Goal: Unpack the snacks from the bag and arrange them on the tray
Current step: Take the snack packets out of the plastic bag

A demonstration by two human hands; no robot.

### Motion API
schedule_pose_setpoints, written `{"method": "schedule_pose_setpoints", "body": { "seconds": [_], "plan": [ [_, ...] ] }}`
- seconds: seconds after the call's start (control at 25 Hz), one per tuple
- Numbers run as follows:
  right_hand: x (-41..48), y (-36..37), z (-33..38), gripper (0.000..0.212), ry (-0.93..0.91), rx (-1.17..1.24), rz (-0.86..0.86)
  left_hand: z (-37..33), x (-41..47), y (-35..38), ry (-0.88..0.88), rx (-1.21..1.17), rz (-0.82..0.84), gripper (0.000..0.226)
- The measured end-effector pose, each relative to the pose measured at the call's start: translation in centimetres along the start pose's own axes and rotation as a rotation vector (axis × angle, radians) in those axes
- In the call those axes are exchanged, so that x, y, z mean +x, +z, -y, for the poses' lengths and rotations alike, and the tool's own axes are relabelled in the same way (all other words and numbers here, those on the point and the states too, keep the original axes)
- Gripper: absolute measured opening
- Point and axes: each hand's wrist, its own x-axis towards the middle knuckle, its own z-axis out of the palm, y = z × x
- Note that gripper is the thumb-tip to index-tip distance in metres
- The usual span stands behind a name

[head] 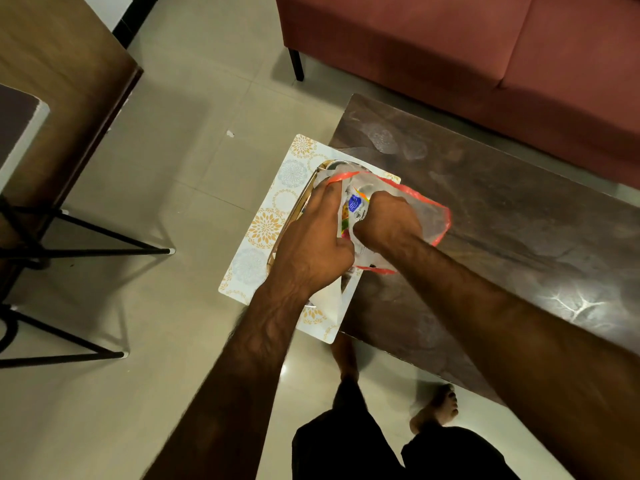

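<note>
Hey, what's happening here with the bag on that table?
A person is unpacking a thin plastic bag that sits over a patterned tray at the end of a dark table. The left hand holds the bag's mouth open, while the right hand is inside, gripping a snack packet. No snack shows laid out on the tray yet.

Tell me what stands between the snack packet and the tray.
The bag itself: the snack packet gripped by the right hand is inside it, and the bag lies over the tray. The left hand holds its rim.
</note>
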Motion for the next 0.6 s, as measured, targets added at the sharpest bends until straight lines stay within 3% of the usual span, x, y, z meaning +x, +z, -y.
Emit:
{"method": "schedule_pose_setpoints", "body": {
  "seconds": [0.2,0.36,0.44,0.52,0.6],
  "plan": [
    [-2.0,-1.9,-0.4,0.035,-0.098,0.143,-0.106,-0.9,0.9,-0.5,-0.052,-0.139,-0.014,0.078],
    [-4.8,-3.9,0.0,0.036,-0.162,0.526,-0.028,-1.4,1.7,-0.7,-0.296,-0.776,-0.042,0.038],
    [-5.9,-4.0,-0.4,0.034,-0.256,0.564,0.050,-1.4,2.4,-0.9,-0.449,-0.990,-0.093,0.036],
    [-6.5,-3.6,-0.9,0.039,-0.331,0.606,0.187,-1.2,2.8,-1.0,-0.446,-1.007,-0.141,0.035],
    [-6.1,-3.0,-1.9,0.030,-0.302,0.734,0.205,-1.1,2.9,-0.5,-0.397,-0.968,-0.192,0.043]
  ]
}}
